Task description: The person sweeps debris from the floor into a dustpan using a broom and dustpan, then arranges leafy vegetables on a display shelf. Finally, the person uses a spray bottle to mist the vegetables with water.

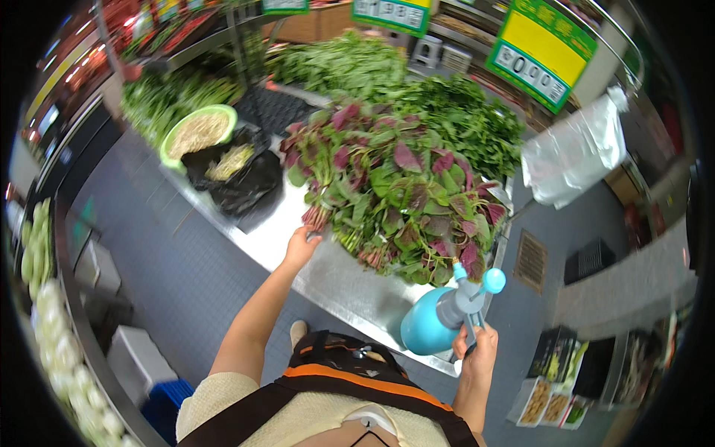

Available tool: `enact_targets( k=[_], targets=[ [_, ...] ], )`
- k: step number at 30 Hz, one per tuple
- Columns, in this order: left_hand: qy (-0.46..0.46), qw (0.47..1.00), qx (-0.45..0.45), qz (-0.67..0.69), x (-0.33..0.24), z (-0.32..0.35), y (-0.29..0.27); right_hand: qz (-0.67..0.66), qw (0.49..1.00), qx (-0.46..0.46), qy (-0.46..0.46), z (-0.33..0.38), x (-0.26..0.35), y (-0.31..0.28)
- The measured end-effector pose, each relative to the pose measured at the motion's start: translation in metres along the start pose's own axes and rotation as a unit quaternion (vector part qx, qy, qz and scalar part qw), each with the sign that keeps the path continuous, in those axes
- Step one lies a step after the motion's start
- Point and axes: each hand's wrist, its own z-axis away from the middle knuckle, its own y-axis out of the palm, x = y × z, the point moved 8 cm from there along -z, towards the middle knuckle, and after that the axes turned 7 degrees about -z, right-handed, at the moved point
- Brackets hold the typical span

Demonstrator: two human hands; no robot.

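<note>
My left hand (301,246) reaches out to the stem ends of a bunch of red and green leafy amaranth (402,186) piled on a steel counter (335,276); the fingers touch the stems and hold nothing. My right hand (477,350) grips the trigger handle of a blue spray bottle (436,316), which stands at the counter's near edge with its nozzle toward the amaranth.
Green leafy vegetables (335,63) fill the back of the counter. A green basin (197,130) and black bags (238,175) sit at the left. A roll of clear plastic bags (573,153) hangs at the right. Pale vegetables (52,328) line the left shelf.
</note>
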Motion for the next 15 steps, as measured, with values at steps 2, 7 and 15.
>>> enact_targets(
  k=[2,7,15],
  targets=[
    [-0.028,0.999,0.038,0.016,0.013,-0.045,0.015,0.02,0.999,-0.035,-0.001,0.005,-0.004,0.016],
    [-0.068,0.988,0.115,-0.082,0.044,-0.111,0.043,0.005,0.994,-0.112,-0.011,0.024,-0.011,0.069],
    [-0.013,0.991,0.133,0.011,0.041,-0.143,0.043,-0.006,0.992,-0.122,-0.009,0.01,-0.031,0.165]
  ],
)
